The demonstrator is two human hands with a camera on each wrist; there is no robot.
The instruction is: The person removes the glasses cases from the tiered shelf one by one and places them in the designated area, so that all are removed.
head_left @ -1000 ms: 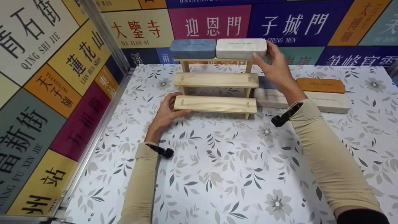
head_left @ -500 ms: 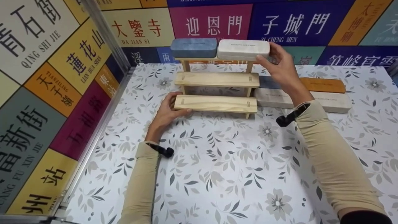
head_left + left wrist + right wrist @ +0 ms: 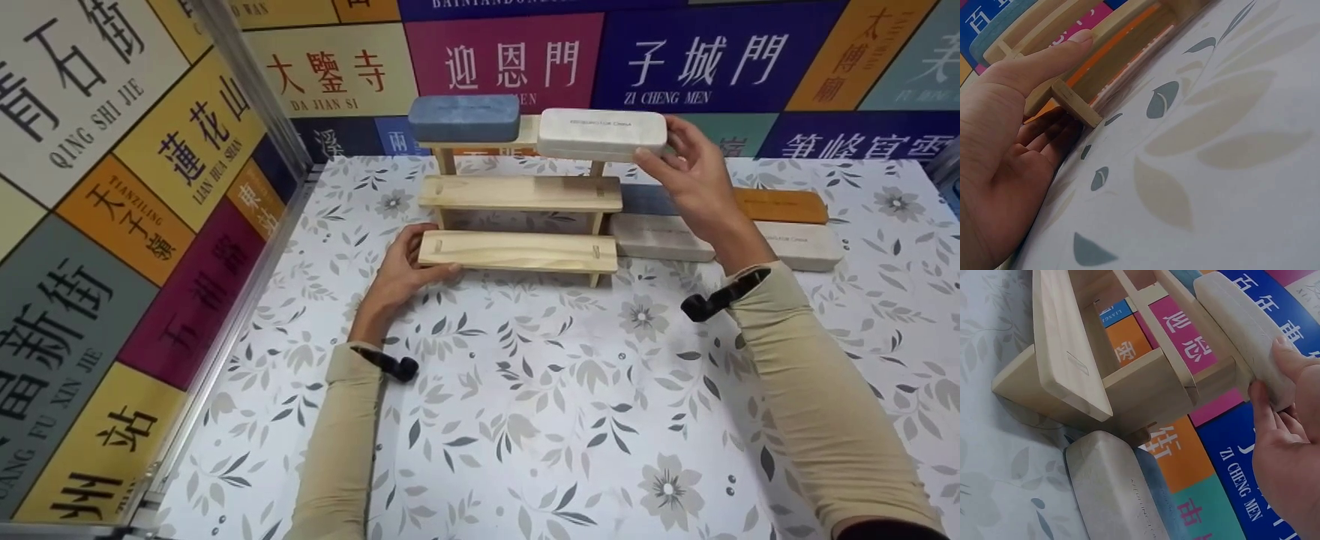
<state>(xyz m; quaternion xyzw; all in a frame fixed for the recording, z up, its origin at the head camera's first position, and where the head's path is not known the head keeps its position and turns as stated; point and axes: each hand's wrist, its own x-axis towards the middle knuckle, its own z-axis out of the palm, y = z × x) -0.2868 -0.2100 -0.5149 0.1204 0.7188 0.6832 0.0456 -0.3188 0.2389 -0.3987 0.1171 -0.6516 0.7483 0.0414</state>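
Observation:
A three-tier wooden display rack (image 3: 517,251) stands on the table. My left hand (image 3: 401,270) grips the left end of its lowest shelf, thumb along the front edge and fingers behind. By its right end, my right hand (image 3: 694,176) holds a white glasses case (image 3: 600,132), thumb in front. The case overlaps the right part of the top shelf in the head view and casts a shadow on the middle shelf. In the right wrist view the white case (image 3: 1241,332) is beside the top tier; whether they touch I cannot tell. A blue glasses case (image 3: 463,120) sits on the top shelf's left half.
Right of the rack, more cases lie on the table: an orange one (image 3: 784,205), a blue one (image 3: 649,201) partly hidden, and pale ones (image 3: 799,244) in front. A lettered wall (image 3: 502,64) rises behind, another (image 3: 97,262) at left. Floral cloth (image 3: 525,397) covers the table.
My right hand has moved the white case to the right and slightly lower in view, opening a gap from the blue case. The left hand has stayed on the rack.

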